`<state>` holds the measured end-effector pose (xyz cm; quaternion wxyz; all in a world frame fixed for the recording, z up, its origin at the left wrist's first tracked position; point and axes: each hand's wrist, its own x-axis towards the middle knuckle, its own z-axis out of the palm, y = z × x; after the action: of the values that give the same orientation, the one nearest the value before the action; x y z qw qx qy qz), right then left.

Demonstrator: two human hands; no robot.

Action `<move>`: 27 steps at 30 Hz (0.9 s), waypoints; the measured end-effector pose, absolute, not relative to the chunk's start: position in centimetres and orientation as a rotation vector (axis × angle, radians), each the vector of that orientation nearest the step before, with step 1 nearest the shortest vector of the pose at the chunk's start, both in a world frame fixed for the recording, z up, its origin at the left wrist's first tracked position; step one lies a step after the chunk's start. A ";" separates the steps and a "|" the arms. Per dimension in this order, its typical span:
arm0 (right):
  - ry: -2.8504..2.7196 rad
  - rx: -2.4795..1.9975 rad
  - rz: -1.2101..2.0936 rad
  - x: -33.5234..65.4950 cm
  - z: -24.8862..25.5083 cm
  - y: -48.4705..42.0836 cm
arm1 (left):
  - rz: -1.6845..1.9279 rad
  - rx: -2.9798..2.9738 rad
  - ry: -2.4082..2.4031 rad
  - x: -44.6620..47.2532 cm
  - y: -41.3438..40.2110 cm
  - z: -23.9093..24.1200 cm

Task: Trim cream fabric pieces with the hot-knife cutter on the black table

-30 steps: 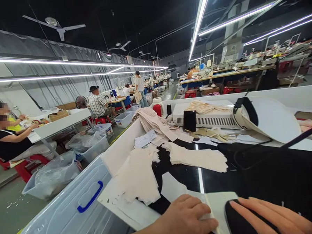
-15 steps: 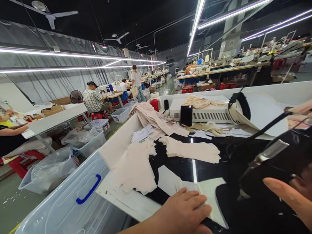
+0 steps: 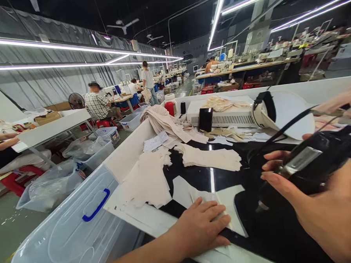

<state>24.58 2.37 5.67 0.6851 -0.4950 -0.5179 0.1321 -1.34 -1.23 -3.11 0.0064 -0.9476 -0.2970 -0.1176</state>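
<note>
My left hand (image 3: 199,226) lies flat, fingers slightly spread, on white sheet pieces (image 3: 230,201) at the near edge of a glossy black tabletop (image 3: 257,229). Whether these are cloth or paper is unclear. At the right, my right hand (image 3: 332,213) curls round a black corded tool (image 3: 326,157) with a silvery metal part; thumb and fingers show on either side of it. A blurred metal tip (image 3: 263,206) sits low beside the thumb. Beyond my left hand lie a stack of cream fabric pieces (image 3: 210,157) and a larger cream pile (image 3: 150,178).
A white vented box (image 3: 222,117) with a dark phone-like slab (image 3: 206,119) leaning on it stands at the back. Thread spools (image 3: 168,108) and a round white shade (image 3: 295,113) flank it. A lidded plastic bin (image 3: 66,231) adjoins the left side. Co-workers sit beyond.
My right hand has moved up and left, from beside the black tool to round it. My left hand stays on the white sheets. The view has shifted slightly.
</note>
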 end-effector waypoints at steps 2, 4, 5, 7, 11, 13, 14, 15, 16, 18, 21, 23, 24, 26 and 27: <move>-1.139 -1.020 0.418 23.8 6.4 1.8 | -0.401 -2.989 -0.957 -1.5 -1.3 -3.2; -1.148 -0.910 0.485 23.1 6.8 1.1 | -0.439 -3.007 -0.987 -1.8 -1.4 -3.0; -1.160 -0.872 0.502 22.9 6.9 0.8 | -0.462 -3.012 -0.996 -1.9 -1.3 -2.9; -1.177 -0.830 0.529 22.5 6.9 0.1 | -0.518 -3.022 -0.964 -2.1 -1.2 -2.4; -1.151 -0.806 0.554 22.5 6.2 -1.1 | -0.644 -3.023 -0.846 -1.5 -1.1 -1.1; -1.117 -0.776 0.573 22.5 5.8 -1.7 | -0.661 -3.014 -0.783 -0.8 -1.1 -0.7; -1.103 -0.763 0.585 22.4 5.7 -1.9 | -0.645 -3.014 -0.759 -0.4 -1.0 -0.5; -1.089 -0.756 0.599 22.3 5.5 -2.1 | -0.618 -3.017 -0.740 0.0 -1.0 -0.5; -1.076 -0.752 0.613 22.2 5.4 -2.4 | -0.584 -3.023 -0.725 0.3 -0.9 -0.5; -1.052 -0.748 0.647 21.8 5.3 -2.8 | -0.524 -3.036 -0.692 0.9 -0.7 -0.8; -1.039 -0.730 0.672 21.2 5.1 -3.1 | -0.522 -3.035 -0.689 1.4 -0.5 -1.4; -1.041 -0.717 0.673 20.9 4.9 -3.2 | -0.556 -3.031 -0.715 1.5 -0.4 -1.7; -1.042 -0.713 0.670 20.7 4.9 -3.2 | -0.573 -3.034 -0.730 1.5 -0.4 -1.8; -1.041 -0.713 0.660 20.5 4.8 -3.1 | -0.595 -3.054 -0.757 1.3 -0.4 -1.8; -1.040 -0.712 0.653 20.5 4.8 -3.0 | -0.606 -3.066 -0.770 1.3 -0.4 -1.8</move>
<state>20.47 -3.03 4.82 0.7585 -0.3268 -0.4776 0.2997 1.26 -0.36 -1.81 -0.0385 -0.9519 -0.2389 -0.1880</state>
